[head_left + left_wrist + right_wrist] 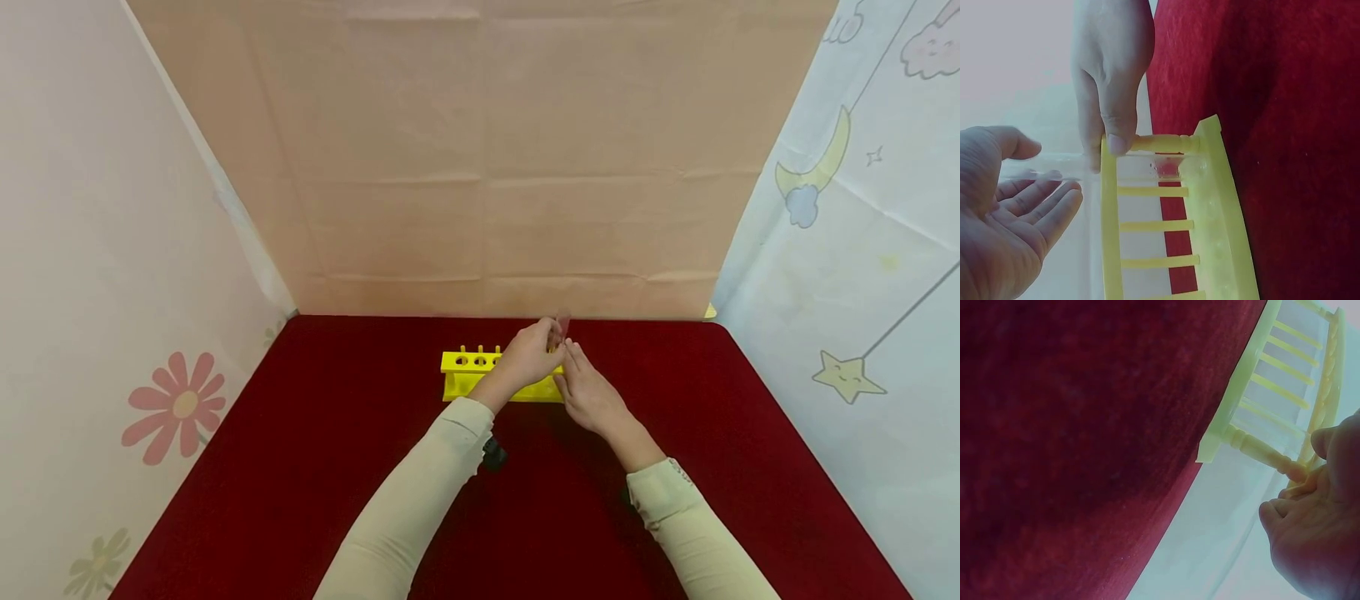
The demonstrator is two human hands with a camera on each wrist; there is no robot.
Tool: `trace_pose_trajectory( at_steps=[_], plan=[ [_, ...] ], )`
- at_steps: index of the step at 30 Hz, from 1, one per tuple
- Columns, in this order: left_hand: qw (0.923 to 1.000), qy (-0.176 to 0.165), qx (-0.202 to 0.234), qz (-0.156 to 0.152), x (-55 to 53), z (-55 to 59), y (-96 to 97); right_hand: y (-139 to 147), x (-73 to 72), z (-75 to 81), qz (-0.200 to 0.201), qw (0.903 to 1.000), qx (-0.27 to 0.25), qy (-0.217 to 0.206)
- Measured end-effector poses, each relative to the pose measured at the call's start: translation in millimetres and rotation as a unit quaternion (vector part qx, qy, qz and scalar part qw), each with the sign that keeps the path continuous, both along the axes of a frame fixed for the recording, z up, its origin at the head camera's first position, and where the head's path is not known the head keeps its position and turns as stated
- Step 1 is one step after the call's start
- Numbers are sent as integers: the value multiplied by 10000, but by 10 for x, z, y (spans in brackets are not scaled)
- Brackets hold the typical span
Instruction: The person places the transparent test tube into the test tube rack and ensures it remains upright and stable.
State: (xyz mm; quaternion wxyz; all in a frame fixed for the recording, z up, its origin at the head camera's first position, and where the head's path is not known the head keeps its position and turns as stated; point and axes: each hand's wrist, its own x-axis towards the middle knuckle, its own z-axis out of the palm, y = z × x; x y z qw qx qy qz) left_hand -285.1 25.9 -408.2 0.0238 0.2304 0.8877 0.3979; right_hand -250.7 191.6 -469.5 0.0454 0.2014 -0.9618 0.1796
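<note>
A yellow test tube rack (pixel 465 387) stands on the dark red tabletop, with holes in its top bar and pegs along the back. A clear test tube (pixel 1147 165) passes through the hole nearest the rack's right end, its upper part above the top bar. Around that upper part is my left hand (pixel 1004 219), thumb apart from loosely bent fingers; whether it touches the tube is hard to see. My right hand (pixel 592 396) pinches the right end of the rack's top bar between thumb and fingers, as the right wrist view (pixel 1329 519) also shows.
The red tabletop (pixel 300 467) spreads around the rack. A brown paper backdrop (pixel 480 167) rises behind it. Printed sheets hang at both sides, flowers on the left sheet (pixel 112 250), a moon and star on the right sheet (pixel 862 275).
</note>
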Motion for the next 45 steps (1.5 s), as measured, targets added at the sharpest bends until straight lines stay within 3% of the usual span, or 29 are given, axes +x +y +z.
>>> trace_pose_trajectory(
  at_steps=[7, 18, 34, 45],
  plan=[
    [9998, 104, -139, -128, -20, -11, -56, 17, -30, -1, -25, 10000, 0, 20],
    [9994, -84, -291, -154, -23, 0, -177, 45, -35, 28, -164, 9997, 173, -48],
    [9971, 137, -730, -170, -18, -18, -347, 52, -60, 46, -192, 9989, 420, 115],
    [9948, 209, -995, -92, 6, 8, -493, 74, -41, 114, -306, 9983, 489, -40]
  ],
)
